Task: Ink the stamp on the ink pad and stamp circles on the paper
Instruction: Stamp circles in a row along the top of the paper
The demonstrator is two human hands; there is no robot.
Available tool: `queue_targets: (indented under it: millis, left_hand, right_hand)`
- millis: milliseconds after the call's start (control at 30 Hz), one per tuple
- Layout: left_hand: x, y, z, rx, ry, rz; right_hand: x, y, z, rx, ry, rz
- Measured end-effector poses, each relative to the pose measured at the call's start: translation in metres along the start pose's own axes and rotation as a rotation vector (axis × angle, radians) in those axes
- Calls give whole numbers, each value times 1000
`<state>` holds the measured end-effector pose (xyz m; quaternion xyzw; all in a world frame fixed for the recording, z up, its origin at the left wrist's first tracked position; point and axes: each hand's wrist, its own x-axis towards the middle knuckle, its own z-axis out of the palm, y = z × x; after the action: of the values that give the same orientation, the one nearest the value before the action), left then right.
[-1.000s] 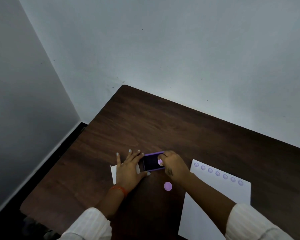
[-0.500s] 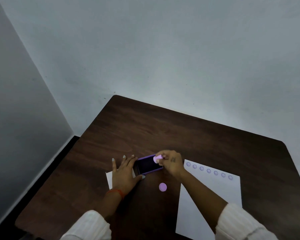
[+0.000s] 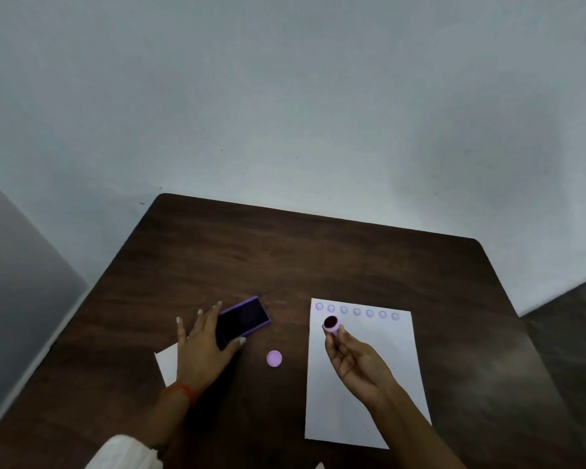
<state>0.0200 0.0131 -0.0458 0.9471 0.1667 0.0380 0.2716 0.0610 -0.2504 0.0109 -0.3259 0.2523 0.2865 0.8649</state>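
While the ink pad [image 3: 244,320] is steadied on the table [image 3: 318,258] under the flat, open left hand [image 3: 202,346], the inked stamp [image 3: 331,323] is pinched, face up, in the right hand [image 3: 356,360] over the paper [image 3: 362,384]. One row of seven circles [image 3: 356,311] is printed along its far edge; much blank paper is left.

Dark wooden table [image 3: 318,258], purple ink pad [image 3: 244,320], lilac round cap [image 3: 274,359], stamped paper [image 3: 362,384], small white sheet [image 3: 167,363]
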Motion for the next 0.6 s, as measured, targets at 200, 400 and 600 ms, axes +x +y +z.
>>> queue_targets:
  millis: [200,400,600]
  left_hand:
    - [-3,33,13,23,-29,130]
    - [10,73,27,59,-173,317]
    - [37,99,43,159,-286,462]
  right_hand:
    - [-5,-5,-6,47,-6,-7]
    - [1,-10,-7,50,-3,-6]
    - [11,-15,-11,21,34,-9]
